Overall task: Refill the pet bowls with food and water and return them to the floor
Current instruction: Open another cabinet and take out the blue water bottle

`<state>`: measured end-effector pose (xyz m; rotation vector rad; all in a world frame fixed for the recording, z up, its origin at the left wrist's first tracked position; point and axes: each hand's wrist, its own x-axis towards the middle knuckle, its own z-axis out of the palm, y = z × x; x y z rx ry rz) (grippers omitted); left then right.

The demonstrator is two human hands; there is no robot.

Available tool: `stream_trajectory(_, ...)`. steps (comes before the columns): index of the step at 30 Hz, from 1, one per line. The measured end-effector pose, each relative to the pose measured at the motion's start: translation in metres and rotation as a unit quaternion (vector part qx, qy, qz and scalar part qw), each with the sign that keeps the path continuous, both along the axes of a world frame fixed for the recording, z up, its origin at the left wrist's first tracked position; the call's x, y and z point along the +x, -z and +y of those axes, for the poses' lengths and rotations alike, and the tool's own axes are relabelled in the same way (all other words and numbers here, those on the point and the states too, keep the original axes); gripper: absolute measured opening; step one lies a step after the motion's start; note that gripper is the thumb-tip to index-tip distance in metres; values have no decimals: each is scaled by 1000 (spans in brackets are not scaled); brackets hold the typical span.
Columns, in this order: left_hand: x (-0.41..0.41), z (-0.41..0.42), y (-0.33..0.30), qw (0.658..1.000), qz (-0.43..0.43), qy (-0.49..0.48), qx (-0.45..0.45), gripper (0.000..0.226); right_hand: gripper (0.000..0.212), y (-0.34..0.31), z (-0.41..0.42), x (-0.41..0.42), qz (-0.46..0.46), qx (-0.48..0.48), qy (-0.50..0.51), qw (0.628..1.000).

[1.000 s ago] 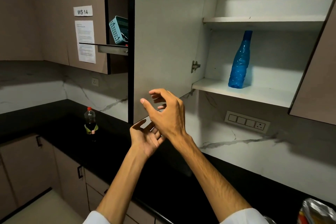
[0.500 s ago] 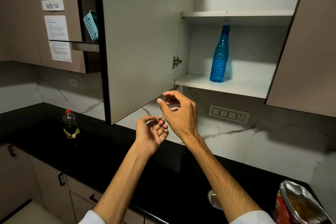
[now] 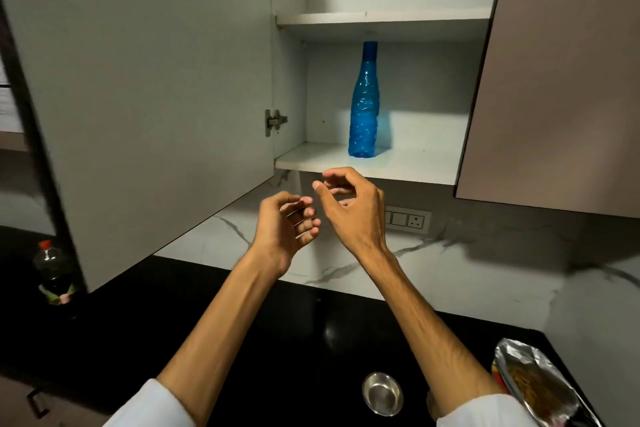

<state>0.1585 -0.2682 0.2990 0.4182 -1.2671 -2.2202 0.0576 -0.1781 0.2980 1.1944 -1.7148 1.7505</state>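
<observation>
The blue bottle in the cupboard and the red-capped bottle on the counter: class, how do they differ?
The blue bottle stands on the cupboard's lower shelf; the red-capped bottle stands on the black counter at far left. The blue bottle is tinted blue all over with a crinkled surface; the red-capped bottle is clear with dark contents. The blue bottle looks taller. Both stand upright, and neither hand touches them.

Left hand (image 3: 284,227), right hand (image 3: 349,210) raised, fingers loosely curled, empty
</observation>
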Motion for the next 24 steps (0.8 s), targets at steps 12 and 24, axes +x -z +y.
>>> stream_trajectory(12,-140,-17,-60,966,-21,-93,-241,16,22,-47,-13,-145,-57,-10,77,995)
stream_trajectory(24,-250,-93,-89,903,-96,-148,-392,67,62,-98,-64,-258,-113,64,116,985)
